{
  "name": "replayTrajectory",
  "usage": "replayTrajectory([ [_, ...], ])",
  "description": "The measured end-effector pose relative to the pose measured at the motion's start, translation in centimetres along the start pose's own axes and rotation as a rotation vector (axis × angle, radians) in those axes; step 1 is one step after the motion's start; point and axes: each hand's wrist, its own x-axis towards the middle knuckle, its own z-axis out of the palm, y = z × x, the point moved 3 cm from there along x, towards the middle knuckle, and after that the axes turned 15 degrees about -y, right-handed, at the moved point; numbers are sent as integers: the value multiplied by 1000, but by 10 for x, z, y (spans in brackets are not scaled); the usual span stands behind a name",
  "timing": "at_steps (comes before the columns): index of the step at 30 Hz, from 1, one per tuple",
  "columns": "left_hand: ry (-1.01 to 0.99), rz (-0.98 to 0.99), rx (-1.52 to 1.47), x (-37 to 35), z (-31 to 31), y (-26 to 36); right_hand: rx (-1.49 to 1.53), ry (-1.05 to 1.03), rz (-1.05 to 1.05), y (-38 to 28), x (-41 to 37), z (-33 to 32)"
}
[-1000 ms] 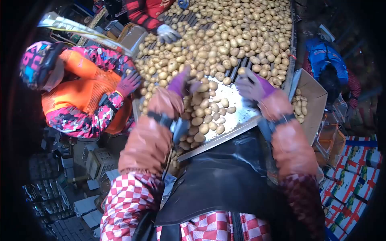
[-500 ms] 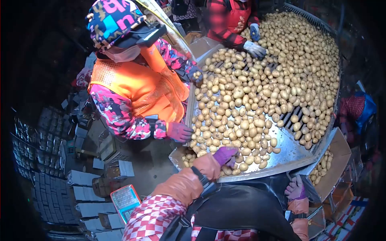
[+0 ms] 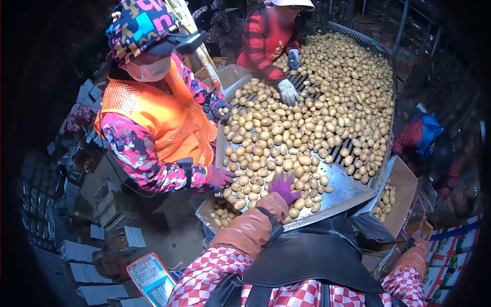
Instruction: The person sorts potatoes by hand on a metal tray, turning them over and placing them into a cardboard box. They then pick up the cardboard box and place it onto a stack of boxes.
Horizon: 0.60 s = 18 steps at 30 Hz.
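At far left, a digital scale [image 3: 144,271] is standing low beside the person's checked sleeve [image 3: 215,271]. Above it, a co-worker in an orange vest [image 3: 169,120] is facing the metal worktop [image 3: 350,190], one pink-gloved hand [image 3: 220,176] reaching to its left edge. A box [image 3: 202,213] is sitting below that edge, with potatoes lying inside.

The potatoes [image 3: 353,97] are covering most of the worktop, spreading loosely at the near end and heaping densely towards the far right. The left hand [image 3: 284,187], wearing a purple glove, is lying over the potatoes near the front rim; its grip is standing apart, the fingers spreading. Farther back, a second co-worker in a red apron is resting a white-gloved hand [image 3: 289,92] on the potatoes.

To the right, a cardboard box [image 3: 403,190] is holding more potatoes just beside the worktop. The right hand [image 3: 422,233] is hanging well apart from the worktop, near white-and-red printed cartons [image 3: 452,261]; its grip is showing too unclearly to tell.
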Motion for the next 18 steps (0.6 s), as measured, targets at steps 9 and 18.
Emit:
replayTrajectory([
  [9, -203, 173, 282, -65, -2, 33, -279, -123, -23, -37, 1, 2],
  [18, -63, 30, 187, -51, 3, 37, -398, -136, -208, -45, 54, 50],
])
